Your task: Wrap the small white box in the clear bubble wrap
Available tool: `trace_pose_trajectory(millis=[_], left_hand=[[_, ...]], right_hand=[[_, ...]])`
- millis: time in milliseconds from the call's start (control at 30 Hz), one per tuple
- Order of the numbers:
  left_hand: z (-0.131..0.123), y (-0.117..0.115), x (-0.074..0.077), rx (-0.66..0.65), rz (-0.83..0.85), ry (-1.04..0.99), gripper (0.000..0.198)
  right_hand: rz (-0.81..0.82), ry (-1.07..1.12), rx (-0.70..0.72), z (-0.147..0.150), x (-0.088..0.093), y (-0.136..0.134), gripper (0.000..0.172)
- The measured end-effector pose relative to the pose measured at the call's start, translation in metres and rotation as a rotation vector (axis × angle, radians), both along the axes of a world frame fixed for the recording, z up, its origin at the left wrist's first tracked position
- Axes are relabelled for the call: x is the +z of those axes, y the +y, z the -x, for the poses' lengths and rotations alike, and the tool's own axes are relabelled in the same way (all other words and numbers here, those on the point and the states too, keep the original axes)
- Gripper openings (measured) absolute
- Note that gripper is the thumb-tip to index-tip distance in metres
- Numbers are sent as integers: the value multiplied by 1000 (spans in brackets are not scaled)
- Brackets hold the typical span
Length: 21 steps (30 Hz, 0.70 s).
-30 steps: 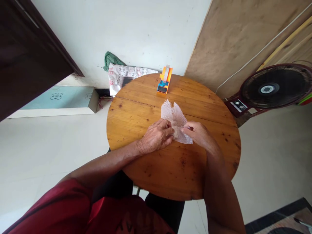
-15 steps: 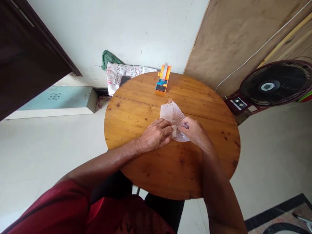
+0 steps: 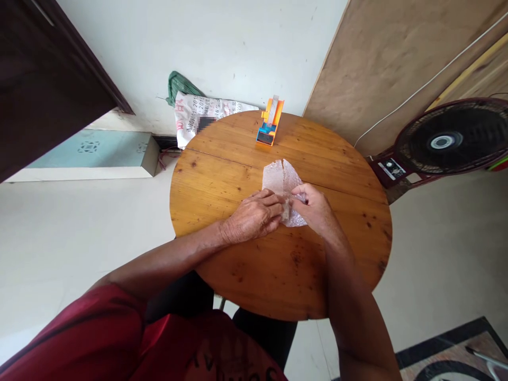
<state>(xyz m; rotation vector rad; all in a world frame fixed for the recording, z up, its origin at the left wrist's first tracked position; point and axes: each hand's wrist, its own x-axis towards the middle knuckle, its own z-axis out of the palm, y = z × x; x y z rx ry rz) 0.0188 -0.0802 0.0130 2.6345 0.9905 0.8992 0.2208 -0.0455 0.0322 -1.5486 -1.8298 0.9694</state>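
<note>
A piece of bubble wrap (image 3: pixel 273 177) is laid on the round wooden bench (image 3: pixel 254 275), a little beyond its middle as seen by the wearer, and is touched by both hands. Its two sides are brought together along a seam, with a small notch left at the far edge. By the left hand (image 3: pixel 256 212) the near left part is covered; the fingers are bent and set close together, pressed down from above, apparently so that the light film is held flat and stopped from sliding. Whether anything is pinched under those fingertips cannot be made out. By the right hand (image 3: pixel 315 209) the right side is pinched between thumb and forefinger, probably because a loose edge is best controlled at its rim. Between the hands a smoother, shiny strip (image 3: pixel 286 209) is seen; it may be tape, though this is not certain.

Farther out, near the far rim of the bench, an orange and blue tape dispenser (image 3: pixel 271 124) is stood upright, apart from the wrap, presumably placed there so that it is within reach yet out of the way. Beyond the rim, a printed sack (image 3: pixel 188 108) is seen against the wall, and to the right a fan (image 3: pixel 456 137) is placed.
</note>
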Motion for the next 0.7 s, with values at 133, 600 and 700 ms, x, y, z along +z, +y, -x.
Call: trace_pose_trajectory(millis=[133,600,700], left_hand=[[-1,1,0,-14,2,-9,16],[2,-2,-3,-3,38,-118,21],[2,-3,-3,57,60,-135,18]], right_hand=[[56,116,5,3,5,-4,28],[162,273,41,15,25,-22,47],[170,273,59,13,28,-23,48]])
